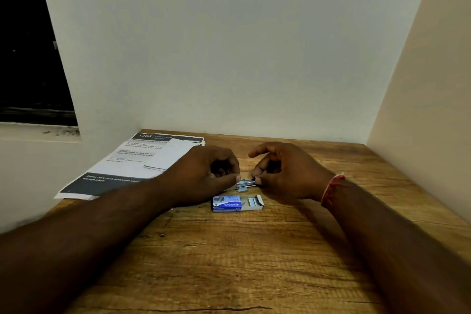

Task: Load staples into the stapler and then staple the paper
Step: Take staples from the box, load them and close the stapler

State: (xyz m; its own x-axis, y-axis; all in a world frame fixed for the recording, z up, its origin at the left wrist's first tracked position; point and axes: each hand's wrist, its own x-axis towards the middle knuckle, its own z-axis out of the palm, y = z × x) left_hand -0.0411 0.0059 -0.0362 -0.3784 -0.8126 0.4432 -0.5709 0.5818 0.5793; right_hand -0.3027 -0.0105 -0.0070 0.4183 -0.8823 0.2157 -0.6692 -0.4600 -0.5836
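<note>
Metal stapler (pixel 245 183), left hand (pixel 209 174), right hand (pixel 286 173) seemingly pinching

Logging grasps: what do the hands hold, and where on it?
The stapler: left hand grips its left end, right hand pinches its right end.
</note>
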